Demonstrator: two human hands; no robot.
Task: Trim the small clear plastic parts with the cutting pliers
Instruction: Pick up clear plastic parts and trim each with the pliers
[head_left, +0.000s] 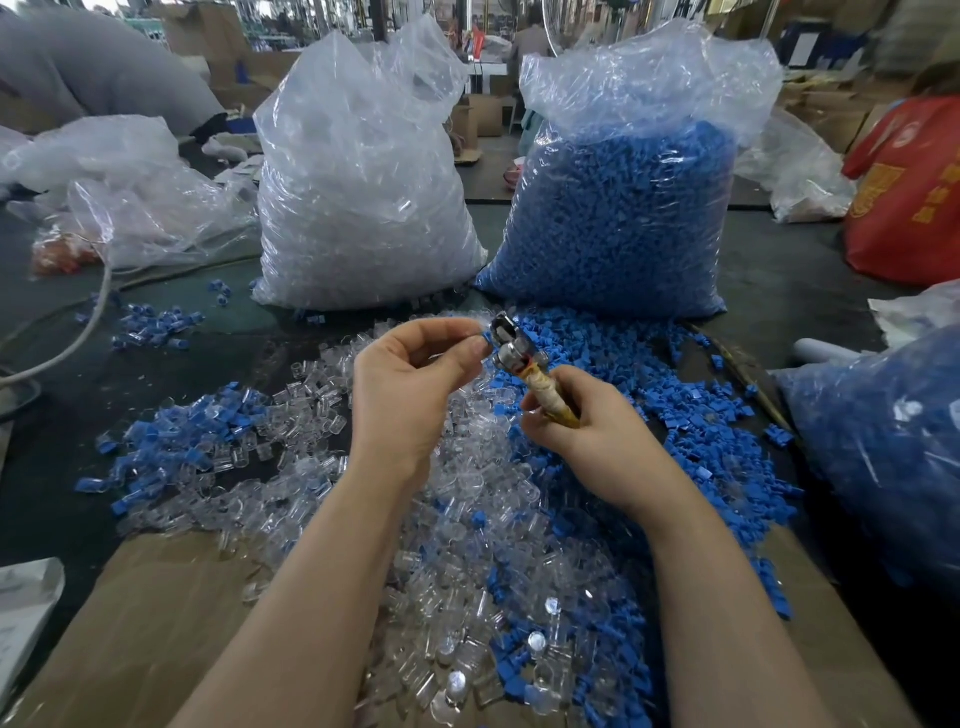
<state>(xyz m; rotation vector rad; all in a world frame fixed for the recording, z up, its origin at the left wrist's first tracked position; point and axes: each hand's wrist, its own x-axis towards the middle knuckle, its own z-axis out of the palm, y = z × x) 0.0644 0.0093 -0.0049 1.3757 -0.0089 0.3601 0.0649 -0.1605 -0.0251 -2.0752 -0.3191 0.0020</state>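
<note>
head view: a trimming step is judged to be in hand, since a small part (484, 338), too blurred for its colour to be settled, is pinched between thumb and curled fingers (470, 353) of the left hand (410, 374) and held touching the metal head of the cutting pliers (514, 353). the pliers' wrapped, yellowish handle is gripped in the right hand (576, 421), fingers curled round it; whether the blades are apart cannot be told. the next move is judged to call for the part's excess to be seated between the blades and the handles squeezed. below, glossy, thin-walled clear plastic parts (467, 545) are heaped with matt blue parts (613, 358) on the dark desk (57, 431) and a cardboard sheet (156, 623), before a crinkled clear bag (358, 208).
</note>
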